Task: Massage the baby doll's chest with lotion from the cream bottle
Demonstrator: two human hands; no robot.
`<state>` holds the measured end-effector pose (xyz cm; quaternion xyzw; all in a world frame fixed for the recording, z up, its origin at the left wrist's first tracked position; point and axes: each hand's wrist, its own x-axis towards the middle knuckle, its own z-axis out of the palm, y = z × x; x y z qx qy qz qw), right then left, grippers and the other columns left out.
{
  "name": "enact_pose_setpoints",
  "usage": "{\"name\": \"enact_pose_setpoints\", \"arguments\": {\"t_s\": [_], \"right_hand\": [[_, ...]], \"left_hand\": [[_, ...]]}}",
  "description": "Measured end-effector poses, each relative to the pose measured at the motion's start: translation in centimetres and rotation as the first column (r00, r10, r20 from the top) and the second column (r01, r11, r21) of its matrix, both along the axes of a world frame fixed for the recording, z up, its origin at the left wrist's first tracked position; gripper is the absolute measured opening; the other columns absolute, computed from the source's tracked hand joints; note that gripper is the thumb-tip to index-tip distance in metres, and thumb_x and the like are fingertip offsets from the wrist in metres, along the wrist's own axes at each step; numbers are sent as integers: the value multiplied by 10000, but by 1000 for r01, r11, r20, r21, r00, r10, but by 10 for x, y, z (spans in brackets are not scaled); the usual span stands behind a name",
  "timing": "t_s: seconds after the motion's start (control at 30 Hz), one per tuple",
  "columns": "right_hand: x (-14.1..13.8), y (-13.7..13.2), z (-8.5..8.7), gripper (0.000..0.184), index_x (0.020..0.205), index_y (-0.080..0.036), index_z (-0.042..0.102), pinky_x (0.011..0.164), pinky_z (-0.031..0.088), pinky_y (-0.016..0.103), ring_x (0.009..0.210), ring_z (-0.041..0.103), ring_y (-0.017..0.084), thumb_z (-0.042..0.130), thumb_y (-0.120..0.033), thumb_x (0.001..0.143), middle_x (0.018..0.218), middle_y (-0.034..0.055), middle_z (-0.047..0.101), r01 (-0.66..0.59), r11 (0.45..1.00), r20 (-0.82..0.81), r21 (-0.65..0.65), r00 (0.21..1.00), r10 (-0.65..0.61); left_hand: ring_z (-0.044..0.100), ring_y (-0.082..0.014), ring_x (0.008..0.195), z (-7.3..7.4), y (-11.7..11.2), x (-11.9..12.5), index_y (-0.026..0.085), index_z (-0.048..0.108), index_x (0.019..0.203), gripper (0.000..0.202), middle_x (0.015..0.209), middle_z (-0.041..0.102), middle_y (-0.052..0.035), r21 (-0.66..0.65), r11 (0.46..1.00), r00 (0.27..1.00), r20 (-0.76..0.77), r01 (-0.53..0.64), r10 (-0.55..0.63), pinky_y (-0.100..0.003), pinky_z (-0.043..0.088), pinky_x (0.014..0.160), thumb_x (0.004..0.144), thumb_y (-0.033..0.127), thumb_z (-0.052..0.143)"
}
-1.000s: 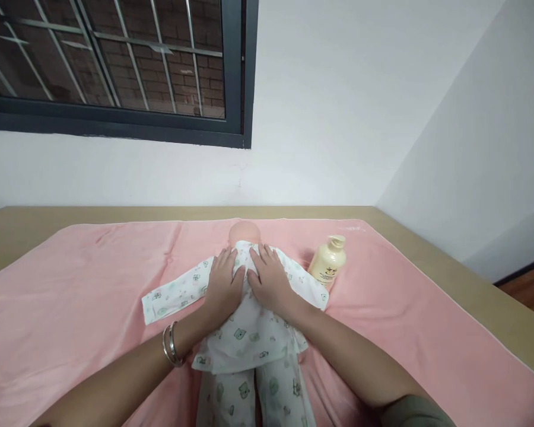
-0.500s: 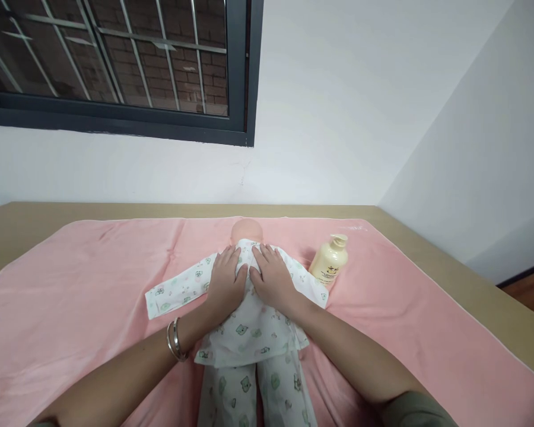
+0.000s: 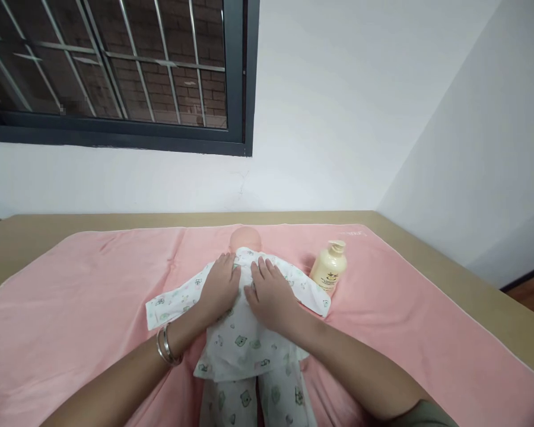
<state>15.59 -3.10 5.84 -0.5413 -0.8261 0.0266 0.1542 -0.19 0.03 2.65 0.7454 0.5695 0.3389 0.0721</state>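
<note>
A baby doll [image 3: 245, 238] lies on its back on a pink towel [image 3: 71, 296], dressed in a white printed top [image 3: 244, 338] and matching trousers [image 3: 258, 403]. My left hand [image 3: 220, 286] lies flat on the doll's chest, fingers stretched toward the neck. Beside it, my right hand [image 3: 269, 292] also rests flat on the chest, fingers spread. Two metal bangles [image 3: 167, 347] circle my left wrist. Only the top of the doll's head shows above my fingers.
A cream pump bottle [image 3: 329, 270] lies tilted on the towel just right of the doll's sleeve. The towel covers a tan surface [image 3: 449, 279] set against white walls. A barred window [image 3: 115, 71] is up at the left.
Both hands have slid slightly down the doll's chest, away from the neck. The view has tilted a little.
</note>
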Motion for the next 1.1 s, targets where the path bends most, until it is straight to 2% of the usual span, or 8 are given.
{"name": "enact_pose_setpoints", "arguments": {"t_s": [0.13, 0.3, 0.4, 0.47, 0.6, 0.7, 0.87, 1.1], "right_hand": [[13, 29, 10, 595, 1471, -39, 371, 1172, 228, 502, 1449, 276, 316, 256, -409, 1020, 1541, 196, 354, 81, 989, -26, -120, 996, -84], [7, 12, 10, 588, 1472, 12, 341, 1182, 211, 479, 1450, 268, 327, 312, -333, 998, 1540, 233, 333, 27, 998, 42, -56, 999, -25], [3, -3, 10, 581, 1475, -3, 350, 1174, 234, 475, 1446, 275, 336, 354, -294, 972, 1543, 224, 331, -36, 999, 56, -36, 998, 38], [7, 4, 12, 561, 1473, -32, 368, 1159, 262, 480, 1434, 307, 325, 346, -281, 972, 1533, 213, 357, -30, 998, 25, -48, 999, 32], [20, 36, 15, 523, 1447, -76, 425, 1141, 282, 495, 1412, 358, 310, 317, -325, 1000, 1494, 210, 424, 66, 994, -35, -88, 997, -69], [18, 41, 8, 532, 1434, -38, 433, 1154, 245, 510, 1414, 348, 330, 322, -326, 1000, 1481, 240, 428, 93, 994, -33, -62, 995, -95], [1, 15, -9, 566, 1464, -6, 372, 1185, 195, 487, 1443, 280, 326, 363, -256, 956, 1523, 230, 367, 3, 997, -59, 72, 998, 1], [3, 12, -17, 552, 1484, -80, 358, 1189, 196, 491, 1466, 233, 284, 347, -250, 960, 1545, 170, 356, 23, 997, -173, 70, 985, -11]], "left_hand": [[305, -353, 1439, -13, -22, 16, 28, 448, 1374, 501, 1463, 443, -240, 170, 984, 994, -104, 48, -30, -587, 294, 1150, 932, 222, 312], [397, -327, 1393, -6, -6, 5, 87, 505, 1346, 489, 1401, 529, -201, 86, 993, 996, -19, 86, -85, -590, 320, 1140, 909, 235, 345], [483, -294, 1328, 1, 9, -4, 117, 533, 1331, 490, 1380, 564, -162, -25, 999, 993, 116, 39, -36, -534, 379, 1123, 894, 271, 375], [481, -284, 1333, 2, 7, -1, 130, 545, 1328, 493, 1393, 560, -142, -68, 997, 984, 178, 30, -17, -517, 367, 1137, 878, 264, 394], [384, -317, 1404, -2, -13, 14, 126, 539, 1340, 514, 1450, 502, -150, 28, 999, 993, 111, 36, -39, -573, 292, 1160, 853, 197, 394], [389, -323, 1398, 0, -18, 16, 124, 533, 1340, 515, 1447, 502, -161, 45, 998, 996, 79, 44, -48, -572, 282, 1161, 845, 202, 414], [439, -318, 1359, 1, -2, 6, 139, 503, 1353, 502, 1428, 516, -171, -48, 999, 989, 146, -17, 24, -555, 313, 1144, 880, 276, 409], [443, -318, 1350, -10, -5, 11, 175, 494, 1357, 471, 1410, 532, -152, 83, 996, 989, 149, -26, 13, -576, 295, 1146, 906, 279, 405]]}}
